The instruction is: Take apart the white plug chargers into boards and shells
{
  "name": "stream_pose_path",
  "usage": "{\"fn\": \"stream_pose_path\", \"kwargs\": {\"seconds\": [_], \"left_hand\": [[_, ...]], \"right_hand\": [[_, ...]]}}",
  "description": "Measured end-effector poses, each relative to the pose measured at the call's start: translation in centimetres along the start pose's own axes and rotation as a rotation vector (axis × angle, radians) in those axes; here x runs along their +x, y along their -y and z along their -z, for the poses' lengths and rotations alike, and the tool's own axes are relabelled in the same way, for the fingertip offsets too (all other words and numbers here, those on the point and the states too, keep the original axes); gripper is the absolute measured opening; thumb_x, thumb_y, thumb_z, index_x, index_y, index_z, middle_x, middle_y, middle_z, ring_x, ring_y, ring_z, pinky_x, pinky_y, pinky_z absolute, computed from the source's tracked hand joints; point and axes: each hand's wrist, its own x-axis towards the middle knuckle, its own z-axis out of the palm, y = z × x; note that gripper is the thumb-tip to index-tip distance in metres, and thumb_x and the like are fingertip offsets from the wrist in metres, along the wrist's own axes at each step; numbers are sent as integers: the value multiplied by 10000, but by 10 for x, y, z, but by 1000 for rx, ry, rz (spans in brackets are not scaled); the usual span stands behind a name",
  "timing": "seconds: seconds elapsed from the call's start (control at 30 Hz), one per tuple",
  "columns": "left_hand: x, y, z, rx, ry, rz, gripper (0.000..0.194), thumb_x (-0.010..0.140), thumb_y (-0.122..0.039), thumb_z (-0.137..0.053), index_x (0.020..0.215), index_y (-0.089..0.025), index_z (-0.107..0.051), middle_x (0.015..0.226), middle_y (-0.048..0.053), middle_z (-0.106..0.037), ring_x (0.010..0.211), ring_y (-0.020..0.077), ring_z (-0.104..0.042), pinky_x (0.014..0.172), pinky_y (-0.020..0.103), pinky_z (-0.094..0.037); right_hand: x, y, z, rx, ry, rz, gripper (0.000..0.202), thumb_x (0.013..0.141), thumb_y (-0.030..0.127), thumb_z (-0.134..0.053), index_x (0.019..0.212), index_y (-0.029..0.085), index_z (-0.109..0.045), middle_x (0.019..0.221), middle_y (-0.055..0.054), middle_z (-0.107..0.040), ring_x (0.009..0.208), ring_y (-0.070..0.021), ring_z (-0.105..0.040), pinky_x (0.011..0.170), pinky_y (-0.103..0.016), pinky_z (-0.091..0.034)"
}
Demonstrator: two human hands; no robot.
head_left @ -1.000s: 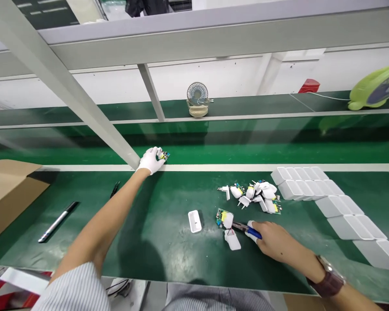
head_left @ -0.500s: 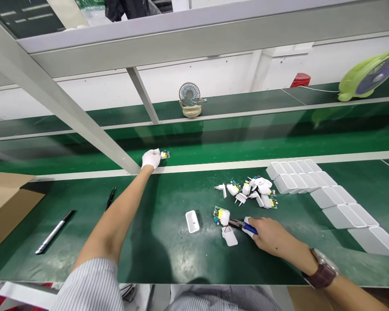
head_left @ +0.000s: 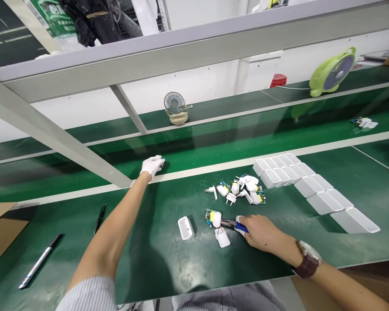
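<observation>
My left hand [head_left: 152, 165], in a white glove, reaches to the green strip beyond the white rail. Its fingers are closed on a small circuit board [head_left: 163, 159], mostly hidden behind them. My right hand [head_left: 257, 232] grips blue-handled pliers [head_left: 236, 225]. The jaws point left, at a circuit board [head_left: 213, 218] with a white-wrapped part and a yellow one. Thin wires run from this board to a white plug cover [head_left: 222, 237]. To its left stands an open white plastic case [head_left: 186, 228]. Behind lies a pile of chargers' boards and white plug parts [head_left: 243, 190].
Rows of white open cases [head_left: 324, 199] stand at right. A marker [head_left: 41, 261], black tweezers [head_left: 100, 218] and a cardboard box [head_left: 3, 233] are at left. Another board [head_left: 365, 123] lies on the far right strip. A slanted post [head_left: 84, 153] rises beside my left arm.
My left hand has closed over the circuit board that lay partly in sight at its fingertips. The view has swung to the right. My right hand keeps its grip on the pliers.
</observation>
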Motion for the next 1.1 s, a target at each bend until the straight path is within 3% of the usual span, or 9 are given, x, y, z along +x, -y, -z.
{"fn": "stream_pose_path", "kwargs": {"seconds": [0.07,0.2,0.37,0.47,0.57,0.7,0.8,0.93,1.1], "left_hand": [[-20,-22,-17,-106,121,-91,373,953,-361,-528,1199,-91,-605,1078,102,-694,865,165,-647,788,336,-552],[-73,-68,-66,-235,388,-290,390,755,-427,-765,1017,-143,-718,1010,98,-735,821,185,-673,738,316,-558],[-110,-113,-102,-163,645,-620,268,735,-426,-783,862,-191,-773,995,71,-726,965,238,-675,872,330,-523],[-117,-125,-86,-105,526,-645,267,832,-444,-689,902,-199,-770,1076,75,-712,1042,241,-650,923,333,-500],[-135,-124,-51,-108,404,-505,322,873,-459,-630,1044,-208,-738,1134,72,-694,982,220,-655,873,333,-518],[-184,-106,-21,-98,630,-337,627,713,-459,-803,1286,-271,-629,1189,48,-670,836,182,-645,761,319,-539],[-218,-91,-19,-262,798,-166,581,689,-410,-837,1220,-251,-660,1069,35,-714,862,192,-650,747,304,-535],[-236,-81,-18,-561,771,82,449,672,-327,-866,1050,-173,-679,878,41,-726,819,199,-667,730,318,-537],[-235,-79,-9,-628,737,142,489,638,-291,-891,1056,-150,-680,918,76,-725,837,215,-678,758,353,-560]], "right_hand": [[0,-1,-1,1,-18,19,204,840,128,-510,1001,179,-624,988,-133,-736,871,-302,-704,639,-310,-307],[0,-1,0,21,-10,11,172,853,142,-530,997,177,-617,991,-128,-731,884,-291,-704,643,-305,-310],[-2,0,1,17,-20,-2,157,849,127,-522,968,179,-609,982,-121,-731,873,-291,-703,629,-305,-299],[-6,-1,0,43,-20,-30,135,855,139,-533,960,186,-603,992,-111,-726,873,-268,-689,643,-293,-311],[-11,-1,-2,74,-46,-22,112,856,124,-528,922,191,-590,956,-92,-713,834,-237,-671,647,-282,-308],[-19,8,1,112,-113,41,105,851,112,-498,858,193,-563,836,-61,-680,742,-223,-645,611,-293,-290],[-26,15,8,145,-150,135,156,832,84,-480,899,186,-579,934,-79,-675,838,-243,-645,684,-318,-384],[-38,14,21,202,-228,309,432,792,3,-433,1158,188,-570,1242,-115,-608,1159,-275,-554,1002,-456,-403],[-50,0,22,259,-259,277,382,789,9,-433,1071,208,-596,1133,-84,-631,1009,-261,-570,906,-455,-484]]}}
